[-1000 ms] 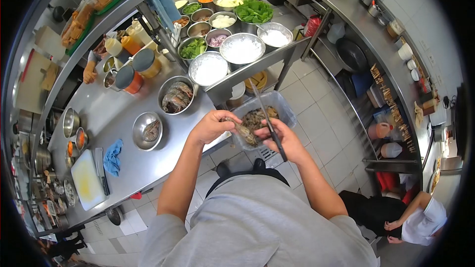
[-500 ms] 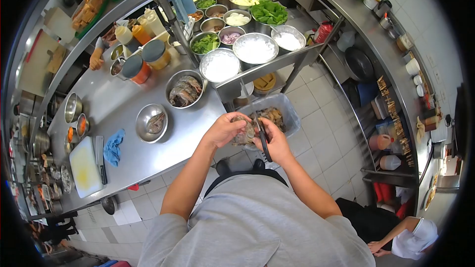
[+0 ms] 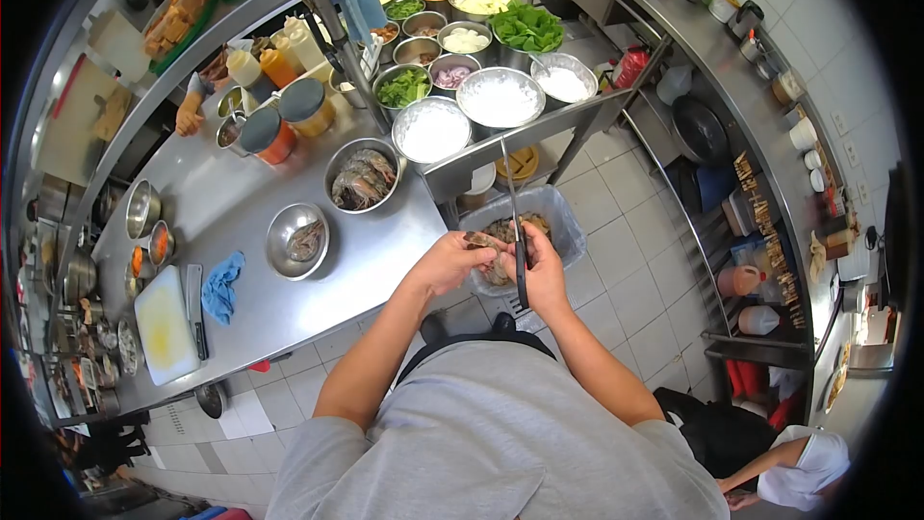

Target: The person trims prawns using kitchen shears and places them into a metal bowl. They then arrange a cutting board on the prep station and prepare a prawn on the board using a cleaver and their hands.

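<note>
Grey-brown shrimp point(image 3: 488, 242): pinched in our left hand point(image 3: 452, 262), seemingly unfinished | our right hand point(image 3: 542, 276) grips long black-handled metal blade point(image 3: 511, 183) | left of both hands: lone shrimp point(image 3: 306, 242), progress unclear, in small round steel bowl point(image 3: 279, 232); whole-looking shrimp pile point(image 3: 362, 179) beyond

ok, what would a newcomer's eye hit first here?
Probably the centre, where the bare left hand holds a grey-brown shrimp and the bare right hand a long, thin, black-handled knife. Next, the heap of bright green leaves at top, right of centre, then the crumpled blue cloth on the steel table at left.
</note>
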Tool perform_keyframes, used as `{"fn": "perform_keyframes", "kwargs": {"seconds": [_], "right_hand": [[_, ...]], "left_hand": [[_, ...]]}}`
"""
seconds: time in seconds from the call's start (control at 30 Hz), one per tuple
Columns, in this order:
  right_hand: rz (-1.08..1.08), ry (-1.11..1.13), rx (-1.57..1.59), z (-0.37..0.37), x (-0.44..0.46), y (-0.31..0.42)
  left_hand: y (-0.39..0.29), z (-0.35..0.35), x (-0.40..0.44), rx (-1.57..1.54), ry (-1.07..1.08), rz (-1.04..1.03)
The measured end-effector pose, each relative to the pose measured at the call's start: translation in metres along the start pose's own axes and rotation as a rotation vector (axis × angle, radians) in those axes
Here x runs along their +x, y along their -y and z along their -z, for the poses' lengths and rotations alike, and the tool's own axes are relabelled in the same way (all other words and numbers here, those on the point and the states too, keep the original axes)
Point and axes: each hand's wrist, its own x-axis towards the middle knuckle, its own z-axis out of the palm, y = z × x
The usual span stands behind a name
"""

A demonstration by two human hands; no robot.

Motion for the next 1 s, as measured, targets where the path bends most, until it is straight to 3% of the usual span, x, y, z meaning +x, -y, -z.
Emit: {"fn": "perform_keyframes", "kwargs": {"seconds": [0.17,0.4,0.5,0.6,0.67,1.0], "right_hand": [[-0.014,0.04,0.04,0.0,0.005,-0.003],[-0.047,0.074,0.044,-0.007,0.011,0.013],[-0.088,0.079,0.058,-0.016,0.019,0.027],[-0.26,0.119,0.058,-0.027,0.025,0.046],[-0.306,0.107,0.291,-0.035,0.03,0.047],[-0.322,0.129,0.27,-0.021,0.015,0.014]], "left_hand": [[-0.003,0.002,-0.002,0.272,-0.052,0.029],[-0.003,0.003,-0.009,0.28,-0.047,-0.045],[-0.001,0.008,-0.012,0.183,-0.103,-0.097],[-0.004,0.018,-0.017,-0.035,-0.182,-0.148],[-0.012,0.021,-0.025,-0.173,-0.236,-0.196],[-0.057,0.11,-0.05,-0.432,-0.629,-0.467]]}}
